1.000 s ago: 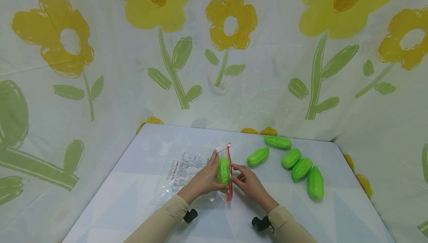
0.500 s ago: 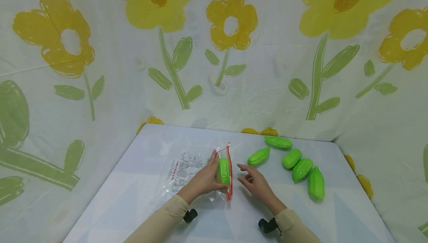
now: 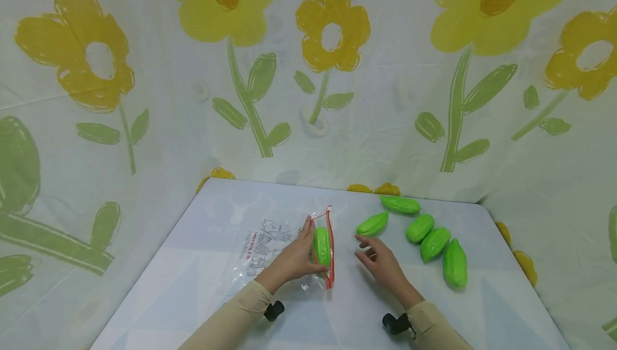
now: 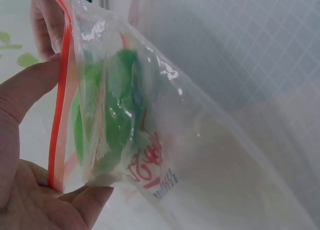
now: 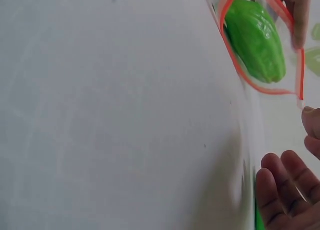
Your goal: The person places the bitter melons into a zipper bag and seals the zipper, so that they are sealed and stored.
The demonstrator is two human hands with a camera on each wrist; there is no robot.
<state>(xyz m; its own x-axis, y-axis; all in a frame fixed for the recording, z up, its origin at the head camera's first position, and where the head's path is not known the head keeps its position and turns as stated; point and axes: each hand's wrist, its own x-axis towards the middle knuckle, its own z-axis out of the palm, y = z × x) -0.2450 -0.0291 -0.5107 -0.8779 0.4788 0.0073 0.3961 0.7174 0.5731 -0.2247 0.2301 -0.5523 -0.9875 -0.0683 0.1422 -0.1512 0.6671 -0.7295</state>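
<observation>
A clear zip bag (image 3: 262, 245) with a red zip edge and printed drawings lies on the table. My left hand (image 3: 294, 259) grips its mouth, fingers on the far side and thumb on the near side. Inside, just behind the mouth, sits a green ridged fruit (image 3: 322, 245). In the right wrist view the bag's red-edged mouth gapes and the fruit (image 5: 255, 40) shows through it. My right hand (image 3: 384, 265) holds nothing, its fingers loosely bent, a little right of the bag. Nearest to its fingertips is a loose green fruit (image 3: 372, 224).
Several more green fruits (image 3: 435, 244) lie on the right side of the white table (image 3: 193, 286). A flower-printed curtain (image 3: 376, 125) hangs behind it and at both sides. Small black wrist cameras (image 3: 396, 324) sit below the forearms.
My right hand has let go of the bag's red edge and moved right, toward the loose fruits. The left hand, the bag and the fruit in it have stayed in place.
</observation>
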